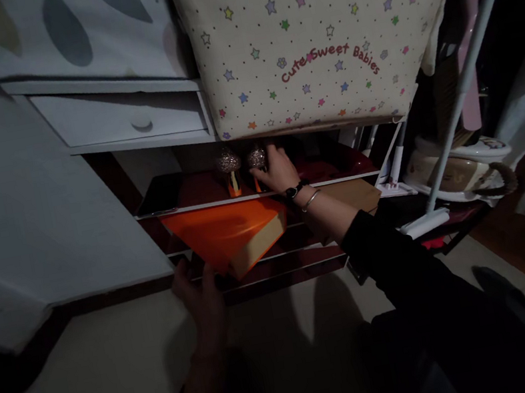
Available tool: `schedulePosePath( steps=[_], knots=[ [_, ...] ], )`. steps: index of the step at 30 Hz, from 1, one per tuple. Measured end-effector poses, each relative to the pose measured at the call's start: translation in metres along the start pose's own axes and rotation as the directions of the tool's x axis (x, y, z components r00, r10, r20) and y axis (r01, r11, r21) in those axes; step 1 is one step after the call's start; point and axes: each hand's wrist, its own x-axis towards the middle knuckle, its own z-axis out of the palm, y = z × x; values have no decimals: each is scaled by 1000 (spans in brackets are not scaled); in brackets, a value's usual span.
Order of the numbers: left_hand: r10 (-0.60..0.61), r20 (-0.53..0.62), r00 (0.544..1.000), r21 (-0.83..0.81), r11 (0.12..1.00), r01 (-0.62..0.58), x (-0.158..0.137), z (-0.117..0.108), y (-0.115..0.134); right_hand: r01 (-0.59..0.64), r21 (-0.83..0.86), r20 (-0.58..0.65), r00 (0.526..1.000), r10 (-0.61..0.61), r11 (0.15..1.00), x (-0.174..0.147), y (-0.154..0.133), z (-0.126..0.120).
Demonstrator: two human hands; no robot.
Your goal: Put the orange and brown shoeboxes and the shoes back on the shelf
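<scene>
A pair of glittery shoes stands on the upper shelf of a dark red rack, their sparkly backs and orange-and-yellow lower parts facing me. My right hand (278, 168) is closed around the right glittery shoe (256, 157), thumb on its near left side; the other fingers are partly hidden. Just beside it stands the left glittery shoe (228, 160), untouched. Below, an orange box (220, 231) juts out at an angle from the shelf underneath. My left hand (203, 298), in shadow, is near the box's lower left corner with fingers apart; whether it touches the box I cannot tell.
A cream fabric bin (297, 48) with stars overhangs the rack. A white drawer (126, 115) is at upper left. Another brown box (354, 197) sits on the lower shelf. Pale poles (471, 51) and a ceramic pot (446, 171) stand at right.
</scene>
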Motion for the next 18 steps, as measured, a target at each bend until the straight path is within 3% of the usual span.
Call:
schedulePosePath(
  steps=[3,6,10,14,16,18],
  knots=[
    [-41,-24,999,-38,998,40,1,1,1,-43,74,-37,998,46,996,2,17,-3],
    [-56,-8,998,-72,996,55,1,4,0,-170,250,-66,979,192,953,5,30,-7],
    [-52,18,998,-72,996,53,1,7,0,-313,468,-25,930,366,826,11,31,3],
    [-68,8,998,-78,995,68,-1,8,2,-392,659,141,903,406,643,10,28,8],
    [-74,4,997,-66,995,74,-1,7,2,-382,568,141,918,372,729,3,29,1],
    [-75,6,997,-61,995,75,-1,5,1,-323,303,78,946,314,897,-6,30,-12]
  ],
)
